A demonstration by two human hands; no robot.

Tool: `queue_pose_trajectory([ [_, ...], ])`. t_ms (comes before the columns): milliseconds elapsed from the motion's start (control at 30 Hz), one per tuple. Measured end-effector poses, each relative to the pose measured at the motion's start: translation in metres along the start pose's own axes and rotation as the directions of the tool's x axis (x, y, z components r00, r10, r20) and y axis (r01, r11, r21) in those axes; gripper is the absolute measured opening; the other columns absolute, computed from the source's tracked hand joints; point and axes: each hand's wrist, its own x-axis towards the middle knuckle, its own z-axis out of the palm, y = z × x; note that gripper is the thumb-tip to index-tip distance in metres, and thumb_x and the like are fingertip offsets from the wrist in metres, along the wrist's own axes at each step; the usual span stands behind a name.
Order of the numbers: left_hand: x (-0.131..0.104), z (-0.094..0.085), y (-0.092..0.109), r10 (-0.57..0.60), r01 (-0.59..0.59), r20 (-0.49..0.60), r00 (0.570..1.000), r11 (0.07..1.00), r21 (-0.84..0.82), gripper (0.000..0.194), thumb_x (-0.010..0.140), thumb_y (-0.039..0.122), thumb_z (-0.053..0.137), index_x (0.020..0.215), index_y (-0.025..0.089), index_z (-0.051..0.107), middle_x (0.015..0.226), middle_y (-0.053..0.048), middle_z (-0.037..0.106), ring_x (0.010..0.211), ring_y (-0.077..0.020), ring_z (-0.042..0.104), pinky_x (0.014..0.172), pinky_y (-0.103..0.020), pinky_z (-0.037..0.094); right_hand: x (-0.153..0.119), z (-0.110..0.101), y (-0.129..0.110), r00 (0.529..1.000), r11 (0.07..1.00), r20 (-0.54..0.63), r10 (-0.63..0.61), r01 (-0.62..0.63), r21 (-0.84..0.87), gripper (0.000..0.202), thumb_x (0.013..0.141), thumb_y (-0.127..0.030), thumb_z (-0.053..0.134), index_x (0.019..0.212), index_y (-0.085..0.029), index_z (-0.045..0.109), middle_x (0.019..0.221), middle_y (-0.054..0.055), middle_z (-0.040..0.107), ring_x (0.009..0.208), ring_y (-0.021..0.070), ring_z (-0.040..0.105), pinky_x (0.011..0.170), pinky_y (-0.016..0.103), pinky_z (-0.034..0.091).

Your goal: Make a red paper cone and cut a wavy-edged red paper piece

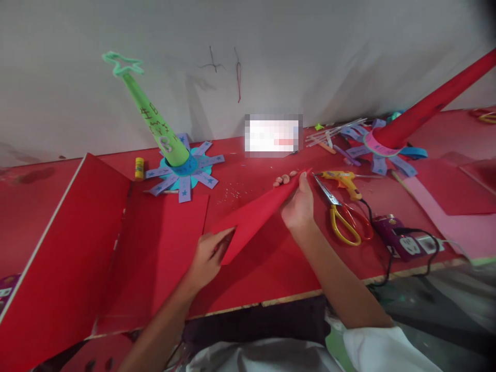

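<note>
Head view: We shape red paper [258, 214] near the tabletop's [271, 274] front edge, right hand [300, 205] pinching, steadiness needed, left hand [205, 259] grip unclear.

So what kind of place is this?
It looks like a craft room or classroom, though I can't be sure. There's a glue gun, big scissors, and a green paper cone with a fuzzy star on top.

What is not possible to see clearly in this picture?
In the head view:
Bright patch: content blurred into blocks.
Red cone: tip cut off by right edge.
Right hand: fingers partly hidden behind red paper.
Purple box: cut off by left edge.
</note>
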Motion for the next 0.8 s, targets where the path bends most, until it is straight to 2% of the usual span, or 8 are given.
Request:
queue_pose_trajectory([
  [100,0.002,-0.004,0.004,-0.057,0.045,-0.066,0.996,0.983,-0.176,0.048,0.113,0.050,0.048,0.118,0.020,0.086,0.105,-0.013,0.086,0.089,-0.0251,0.083,0.080,-0.033,0.064,0.006,-0.004,-0.004,0.998,0.999,-0.021,-0.050,0.050,0.000,0.035,0.113,-0.047,0.056,0.086,-0.025,0.059,0.070,-0.005,0.059,0.070,0.0140,0.065,0.076,0.029,0.063],
  [233,0.001,-0.005,0.008,0.077,-0.091,-0.081,0.994,0.977,-0.193,0.063,0.101,0.074,0.059,0.119,0.020,0.084,0.114,-0.015,0.084,0.105,-0.0311,0.081,0.091,-0.037,0.062,0.016,-0.012,-0.007,0.987,0.991,-0.089,-0.132,0.132,0.002,0.035,0.110,-0.049,0.063,0.084,-0.026,0.057,0.070,-0.006,0.058,0.067,0.0133,0.064,0.077,0.029,0.063],
  [267,0.001,-0.003,0.011,0.074,-0.085,-0.071,0.995,0.982,-0.167,0.060,0.098,0.073,0.065,0.120,0.020,0.084,0.114,-0.015,0.084,0.104,-0.0309,0.080,0.091,-0.036,0.061,0.017,-0.013,-0.008,0.986,0.991,-0.097,-0.136,0.137,0.005,0.036,0.110,-0.049,0.062,0.084,-0.026,0.056,0.070,-0.006,0.058,0.067,0.0131,0.064,0.077,0.029,0.062],
  [333,0.005,0.001,0.019,-0.026,0.019,-0.057,0.998,0.992,-0.126,0.045,0.099,0.060,0.070,0.116,0.020,0.082,0.109,-0.012,0.083,0.097,-0.0277,0.079,0.086,-0.033,0.059,0.016,-0.012,-0.008,0.987,0.991,-0.098,-0.131,0.133,0.013,0.036,0.112,-0.046,0.058,0.083,-0.025,0.057,0.070,-0.006,0.059,0.067,0.0127,0.064,0.076,0.028,0.062],
  [400,0.009,0.006,0.028,-0.155,0.143,-0.095,0.983,0.982,-0.122,0.033,0.101,0.051,0.070,0.096,0.019,0.080,0.089,-0.007,0.079,0.082,-0.0225,0.074,0.076,-0.028,0.054,0.012,-0.009,-0.008,0.990,0.993,-0.081,-0.119,0.120,0.014,0.037,0.114,-0.044,0.054,0.083,-0.024,0.058,0.070,-0.005,0.059,0.067,0.0123,0.064,0.076,0.026,0.061],
  [500,0.015,0.010,0.033,-0.304,0.272,-0.116,0.945,0.934,-0.232,0.049,0.096,0.056,0.072,0.065,0.019,0.063,0.061,0.001,0.053,0.057,-0.0140,0.050,0.057,-0.025,0.039,0.005,-0.003,-0.008,0.993,0.993,-0.030,-0.119,0.118,-0.005,0.036,0.114,-0.046,0.055,0.085,-0.025,0.061,0.071,-0.005,0.059,0.070,0.0123,0.066,0.078,0.025,0.061],
  [567,0.016,0.010,0.031,-0.377,0.329,-0.099,0.921,0.888,-0.323,0.056,0.091,0.063,0.076,0.062,0.019,0.057,0.060,0.002,0.045,0.056,-0.0124,0.040,0.055,-0.025,0.033,0.001,0.000,-0.009,0.991,0.991,0.005,-0.130,0.130,-0.018,0.035,0.113,-0.047,0.057,0.086,-0.025,0.061,0.072,-0.005,0.059,0.071,0.0126,0.067,0.079,0.026,0.062],
  [800,0.011,0.012,0.017,-0.485,0.387,-0.056,0.873,0.758,-0.524,0.058,0.088,0.067,0.080,0.065,0.018,0.058,0.065,0.003,0.045,0.061,-0.0119,0.038,0.059,-0.025,0.033,-0.001,0.004,-0.012,0.984,0.984,0.041,-0.172,0.173,-0.032,0.034,0.114,-0.046,0.054,0.086,-0.026,0.062,0.071,-0.005,0.058,0.072,0.0134,0.066,0.081,0.028,0.062],
])
